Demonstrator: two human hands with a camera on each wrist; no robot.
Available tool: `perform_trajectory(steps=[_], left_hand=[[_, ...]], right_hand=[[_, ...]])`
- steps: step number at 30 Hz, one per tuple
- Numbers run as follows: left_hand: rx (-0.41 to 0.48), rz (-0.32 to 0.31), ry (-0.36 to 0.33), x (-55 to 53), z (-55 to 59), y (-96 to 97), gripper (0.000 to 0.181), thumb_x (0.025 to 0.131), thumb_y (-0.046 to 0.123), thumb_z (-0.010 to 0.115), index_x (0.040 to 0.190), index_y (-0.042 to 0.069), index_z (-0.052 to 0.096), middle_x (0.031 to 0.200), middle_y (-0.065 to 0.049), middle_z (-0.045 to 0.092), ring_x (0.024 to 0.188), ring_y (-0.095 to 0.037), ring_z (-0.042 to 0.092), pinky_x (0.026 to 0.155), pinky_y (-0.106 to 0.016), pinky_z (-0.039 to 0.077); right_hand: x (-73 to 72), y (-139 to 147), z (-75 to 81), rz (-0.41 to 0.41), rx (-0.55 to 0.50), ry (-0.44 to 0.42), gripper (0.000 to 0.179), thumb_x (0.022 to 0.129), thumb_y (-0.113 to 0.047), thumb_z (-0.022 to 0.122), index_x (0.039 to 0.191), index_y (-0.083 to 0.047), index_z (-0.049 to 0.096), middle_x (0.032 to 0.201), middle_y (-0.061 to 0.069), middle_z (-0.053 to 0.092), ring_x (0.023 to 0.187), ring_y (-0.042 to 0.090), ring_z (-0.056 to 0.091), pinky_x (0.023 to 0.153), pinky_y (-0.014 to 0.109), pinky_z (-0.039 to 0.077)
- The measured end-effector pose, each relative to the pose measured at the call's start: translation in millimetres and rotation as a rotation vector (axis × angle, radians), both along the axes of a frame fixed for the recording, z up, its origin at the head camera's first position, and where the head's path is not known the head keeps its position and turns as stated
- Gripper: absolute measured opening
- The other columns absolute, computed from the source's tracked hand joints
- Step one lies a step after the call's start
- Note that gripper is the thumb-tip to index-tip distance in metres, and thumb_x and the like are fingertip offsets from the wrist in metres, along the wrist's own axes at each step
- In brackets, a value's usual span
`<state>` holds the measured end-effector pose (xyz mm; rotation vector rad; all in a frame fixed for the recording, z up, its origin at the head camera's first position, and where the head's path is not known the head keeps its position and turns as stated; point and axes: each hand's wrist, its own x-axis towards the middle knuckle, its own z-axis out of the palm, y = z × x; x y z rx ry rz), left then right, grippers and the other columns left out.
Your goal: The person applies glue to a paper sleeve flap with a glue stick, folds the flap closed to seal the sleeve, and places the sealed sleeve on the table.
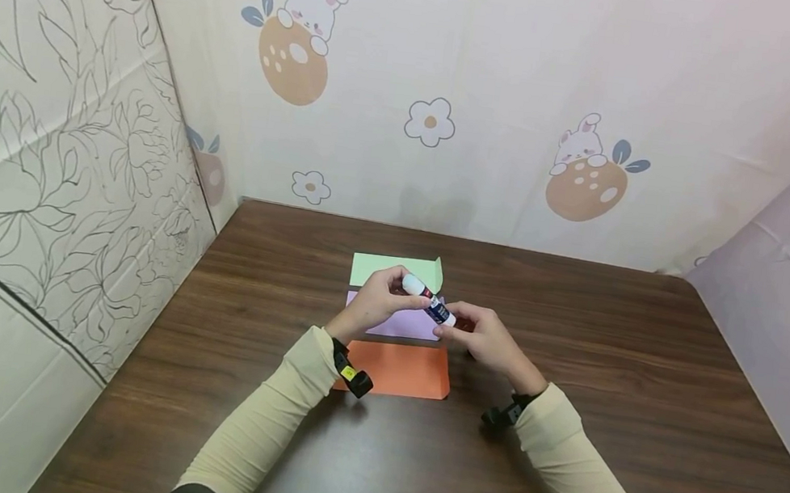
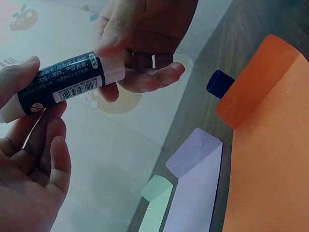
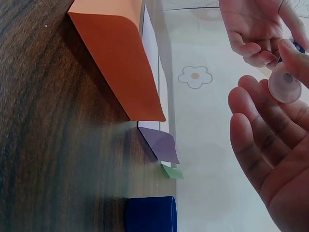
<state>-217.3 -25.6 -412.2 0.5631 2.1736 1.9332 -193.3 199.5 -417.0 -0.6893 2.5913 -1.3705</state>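
Between my two hands, above the paper pieces, a glue stick (image 1: 437, 310) with a dark blue label and white ends is held at a tilt. My left hand (image 1: 380, 298) pinches its upper left end between thumb and fingers. The thumb and fingers of my right hand (image 1: 488, 340) pinch the other end, a round pale base (image 3: 285, 86). Under the hands lie an orange paper envelope (image 1: 395, 370), a purple one (image 2: 195, 188) and a green one (image 1: 392, 269), each with a raised end flap. A blue cap (image 2: 220, 83) stands on the table beside the orange flap.
The dark wood table (image 1: 608, 368) extends on both sides of the envelopes. Behind it hangs a pale cloth (image 1: 501, 88) with rabbit and flower prints. A white panel (image 1: 34, 140) with line drawings stands on the left.
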Motion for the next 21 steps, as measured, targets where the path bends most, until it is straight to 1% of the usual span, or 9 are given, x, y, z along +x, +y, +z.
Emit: perform_trajectory(steps=[2, 5, 7, 12, 18, 19, 21], left_hand=[[-0.002, 0.001, -0.005, 0.0, 0.0, 0.0, 0.022, 0.086, 0.015, 0.073, 0.099, 0.002, 0.059, 0.091, -0.004, 0.063, 0.080, -0.009, 0.061, 0.077, -0.025, 0.054], [-0.001, 0.000, -0.014, -0.1, 0.2, 0.0, 0.023, 0.086, 0.014, 0.073, 0.100, 0.002, 0.059, 0.091, -0.004, 0.063, 0.080, -0.009, 0.061, 0.076, -0.023, 0.053], [0.002, -0.001, -0.021, -0.3, 0.2, -0.1, 0.024, 0.086, 0.014, 0.073, 0.101, 0.002, 0.059, 0.091, -0.005, 0.063, 0.080, -0.008, 0.061, 0.077, -0.023, 0.053], [0.012, -0.004, -0.035, -1.0, -0.5, -0.5, 0.025, 0.086, 0.013, 0.073, 0.102, 0.001, 0.058, 0.092, -0.006, 0.064, 0.081, -0.007, 0.063, 0.081, -0.026, 0.055], [0.015, -0.001, -0.047, -1.2, -1.2, -0.9, 0.025, 0.085, 0.014, 0.074, 0.102, 0.002, 0.060, 0.094, -0.006, 0.064, 0.082, -0.008, 0.064, 0.083, -0.028, 0.056], [0.015, -0.002, -0.049, -1.2, -1.4, -1.0, 0.025, 0.085, 0.014, 0.074, 0.102, 0.002, 0.060, 0.094, -0.006, 0.064, 0.082, -0.008, 0.063, 0.082, -0.027, 0.056], [0.020, -0.003, -0.055, -1.1, -1.5, -1.1, 0.026, 0.085, 0.013, 0.074, 0.104, 0.002, 0.060, 0.095, -0.006, 0.063, 0.081, -0.008, 0.063, 0.081, -0.026, 0.055]], right_hand=[[0.7, -0.4, 0.7, -0.008, -0.001, 0.004, 0.027, 0.088, -0.020, 0.072, 0.110, -0.005, 0.069, 0.082, 0.009, 0.064, 0.070, 0.017, 0.053, 0.059, 0.023, 0.044], [1.4, -0.5, 1.7, -0.015, -0.004, 0.007, 0.027, 0.088, -0.020, 0.072, 0.110, -0.004, 0.069, 0.081, 0.010, 0.064, 0.069, 0.021, 0.052, 0.058, 0.023, 0.043], [1.9, -0.6, 2.4, -0.017, -0.007, 0.008, 0.027, 0.088, -0.020, 0.072, 0.111, -0.004, 0.069, 0.081, 0.011, 0.064, 0.070, 0.025, 0.053, 0.058, 0.023, 0.043], [1.4, 0.1, 1.6, -0.031, -0.024, 0.002, 0.028, 0.089, -0.020, 0.072, 0.111, -0.004, 0.070, 0.084, 0.019, 0.068, 0.072, 0.033, 0.054, 0.058, 0.022, 0.044], [-0.8, 0.8, 0.5, -0.083, -0.046, -0.001, 0.028, 0.088, -0.013, 0.072, 0.113, -0.001, 0.070, 0.087, 0.016, 0.070, 0.071, 0.027, 0.054, 0.058, 0.022, 0.044], [-0.7, 0.8, 0.9, -0.090, -0.050, -0.004, 0.028, 0.088, -0.011, 0.071, 0.114, 0.000, 0.070, 0.087, 0.016, 0.069, 0.070, 0.026, 0.054, 0.058, 0.022, 0.044], [-0.9, 1.0, 1.4, -0.095, -0.067, -0.016, 0.028, 0.089, -0.008, 0.070, 0.114, 0.003, 0.068, 0.088, 0.021, 0.067, 0.071, 0.030, 0.054, 0.058, 0.023, 0.045]])
